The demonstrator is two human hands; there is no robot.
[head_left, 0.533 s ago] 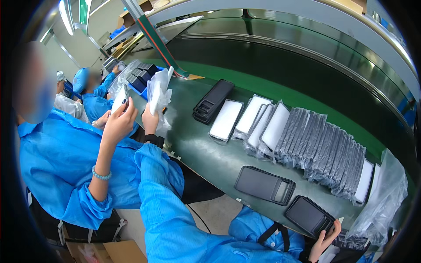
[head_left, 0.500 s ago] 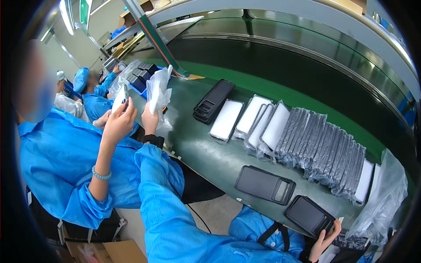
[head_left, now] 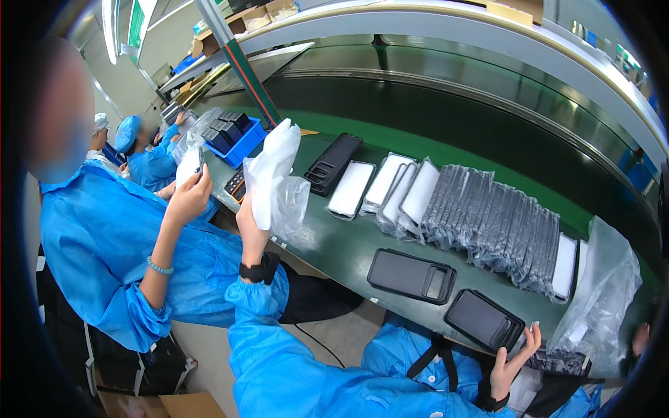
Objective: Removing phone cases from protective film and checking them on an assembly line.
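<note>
My left hand (head_left: 251,224) is raised over the table's near edge, closed around a white foam sleeve (head_left: 270,177) with a crinkled clear plastic bag (head_left: 291,202) hanging from it. At the lower right, my right hand (head_left: 514,368) has its fingers apart beside a small stack of black phone cases (head_left: 486,320); the fingertips are at the stack's corner, and contact is hard to tell. Another black phone case (head_left: 411,276) lies just left of that stack. Farther back stand more black cases (head_left: 333,164), white-faced cases (head_left: 351,190) and a long row of bagged cases (head_left: 488,223).
A co-worker in blue (head_left: 132,244) stands close at left, holding a thin dark item and something white. Past my left hand sits a blue bin (head_left: 238,145) of dark boxes. A metal post (head_left: 244,70) rises at the table's far side. A large clear bag (head_left: 599,292) lies at right.
My left hand has moved right and nearer with the white foam sleeve, away from the co-worker's hands. My right hand's fingers have spread a little beside the case stack. The view has shifted slightly.
</note>
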